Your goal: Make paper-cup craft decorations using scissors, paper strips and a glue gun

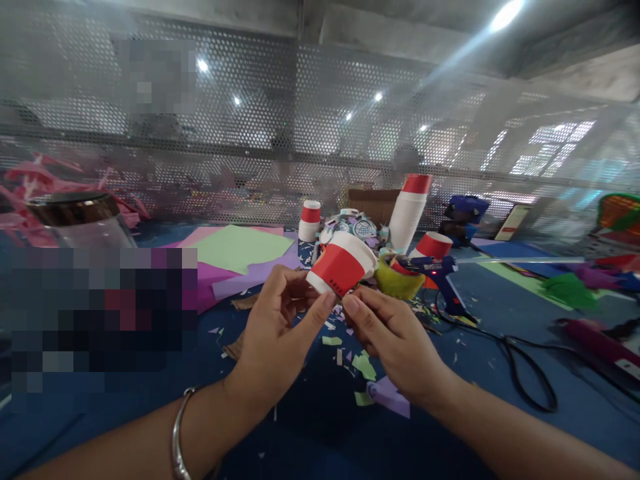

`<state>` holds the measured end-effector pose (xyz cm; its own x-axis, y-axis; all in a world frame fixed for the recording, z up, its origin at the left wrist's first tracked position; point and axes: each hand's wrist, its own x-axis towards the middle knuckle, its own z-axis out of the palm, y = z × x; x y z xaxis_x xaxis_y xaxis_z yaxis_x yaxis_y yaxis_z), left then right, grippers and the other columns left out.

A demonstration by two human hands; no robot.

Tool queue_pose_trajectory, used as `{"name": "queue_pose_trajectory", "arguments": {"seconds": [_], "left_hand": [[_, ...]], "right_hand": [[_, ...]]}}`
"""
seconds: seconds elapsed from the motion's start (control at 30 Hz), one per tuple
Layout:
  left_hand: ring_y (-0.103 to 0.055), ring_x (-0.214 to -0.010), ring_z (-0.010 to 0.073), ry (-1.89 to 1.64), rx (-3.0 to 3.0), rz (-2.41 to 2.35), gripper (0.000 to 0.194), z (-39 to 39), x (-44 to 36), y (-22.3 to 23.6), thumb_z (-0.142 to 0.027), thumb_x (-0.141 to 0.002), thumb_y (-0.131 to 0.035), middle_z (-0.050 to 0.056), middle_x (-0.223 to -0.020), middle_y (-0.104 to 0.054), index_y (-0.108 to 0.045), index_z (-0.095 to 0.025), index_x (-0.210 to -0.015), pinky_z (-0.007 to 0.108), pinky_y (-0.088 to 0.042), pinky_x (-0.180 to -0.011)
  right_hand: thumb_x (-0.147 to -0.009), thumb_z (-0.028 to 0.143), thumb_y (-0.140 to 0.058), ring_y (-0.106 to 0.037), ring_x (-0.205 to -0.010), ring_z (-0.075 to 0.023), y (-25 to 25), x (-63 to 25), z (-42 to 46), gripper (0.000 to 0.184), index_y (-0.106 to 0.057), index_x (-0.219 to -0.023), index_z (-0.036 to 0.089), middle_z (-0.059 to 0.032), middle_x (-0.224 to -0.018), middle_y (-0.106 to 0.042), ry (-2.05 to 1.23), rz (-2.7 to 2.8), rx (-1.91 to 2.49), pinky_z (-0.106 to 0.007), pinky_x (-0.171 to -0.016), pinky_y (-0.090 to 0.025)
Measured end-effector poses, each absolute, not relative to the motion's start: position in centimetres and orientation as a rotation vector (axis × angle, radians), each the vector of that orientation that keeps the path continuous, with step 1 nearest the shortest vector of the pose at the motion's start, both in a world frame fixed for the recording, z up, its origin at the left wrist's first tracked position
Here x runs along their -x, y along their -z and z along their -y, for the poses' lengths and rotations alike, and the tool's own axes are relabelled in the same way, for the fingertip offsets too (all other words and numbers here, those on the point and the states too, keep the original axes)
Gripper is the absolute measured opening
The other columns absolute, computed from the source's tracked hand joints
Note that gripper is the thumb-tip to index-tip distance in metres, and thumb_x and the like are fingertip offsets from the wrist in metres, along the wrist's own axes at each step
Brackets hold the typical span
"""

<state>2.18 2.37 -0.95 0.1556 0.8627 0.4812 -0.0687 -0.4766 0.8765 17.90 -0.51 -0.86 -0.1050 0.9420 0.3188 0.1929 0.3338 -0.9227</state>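
Both of my hands hold a small red and white paper cup [341, 264] up over the blue table [300, 440]. The cup is tilted, its open mouth toward the upper right. My left hand [277, 327], with a silver bangle on the wrist, pinches the cup's base from the left with thumb and fingers. My right hand [393, 337] touches the cup's lower edge with its thumb and forefinger, the other fingers curled.
A blue glue gun [440, 273] with a black cord [520, 367] lies right of the cup. Behind stand a cup stack [409, 210], single cups [310, 220], a yellow-green craft piece [397, 280]. Coloured paper sheets [240, 250] lie left; scraps litter the table. A perforated screen stands behind.
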Motion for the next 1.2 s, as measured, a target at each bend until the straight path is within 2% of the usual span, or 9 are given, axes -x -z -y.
{"name": "queue_pose_trajectory", "arguments": {"seconds": [0.17,0.5,0.83,1.2], "left_hand": [[-0.062,-0.083,0.0190,-1.462,-1.727,-0.830,0.025,-2.47,-1.87,1.40,-0.034,-0.084,-0.069,0.005,-0.091,-0.063,-0.053,-0.022,-0.098,0.037,-0.053,-0.075],[-0.062,-0.086,0.0211,-1.444,-1.858,-0.915,0.021,-2.82,-1.51,1.58,-0.036,-0.084,-0.068,0.005,-0.092,-0.062,-0.054,-0.024,-0.095,0.040,-0.054,-0.077],[-0.060,-0.086,0.0213,-1.466,-1.888,-0.909,0.021,-2.40,-1.52,1.52,-0.034,-0.084,-0.068,0.004,-0.093,-0.060,-0.054,-0.025,-0.097,0.040,-0.053,-0.078],[-0.059,-0.084,0.0182,-1.501,-1.985,-0.956,0.019,-2.21,-1.65,1.64,-0.034,-0.086,-0.066,0.003,-0.094,-0.054,-0.054,-0.025,-0.098,0.038,-0.053,-0.079]], "right_hand": [[-0.095,0.051,-0.049,-0.019,-0.045,-0.0080,0.99,-17.93,0.56,0.039,-0.042,-0.069,0.023,0.0083,-0.055,-0.026,-0.941,1.544,1.069,-0.024,-0.038,-0.016],[-0.095,0.050,-0.048,-0.018,-0.045,-0.0081,1.21,-17.91,0.41,0.039,-0.041,-0.068,0.023,0.0084,-0.056,-0.024,-0.937,1.536,1.087,-0.024,-0.038,-0.016],[-0.095,0.053,-0.047,-0.026,-0.046,-0.0090,0.98,-17.95,0.60,0.041,-0.043,-0.068,0.022,0.0068,-0.055,-0.031,-0.899,1.575,1.078,-0.024,-0.040,-0.020],[-0.094,0.054,-0.049,-0.024,-0.045,-0.0084,1.20,-17.78,0.58,0.041,-0.044,-0.069,0.022,0.0073,-0.055,-0.030,-0.936,1.535,1.057,-0.023,-0.039,-0.020]]}}
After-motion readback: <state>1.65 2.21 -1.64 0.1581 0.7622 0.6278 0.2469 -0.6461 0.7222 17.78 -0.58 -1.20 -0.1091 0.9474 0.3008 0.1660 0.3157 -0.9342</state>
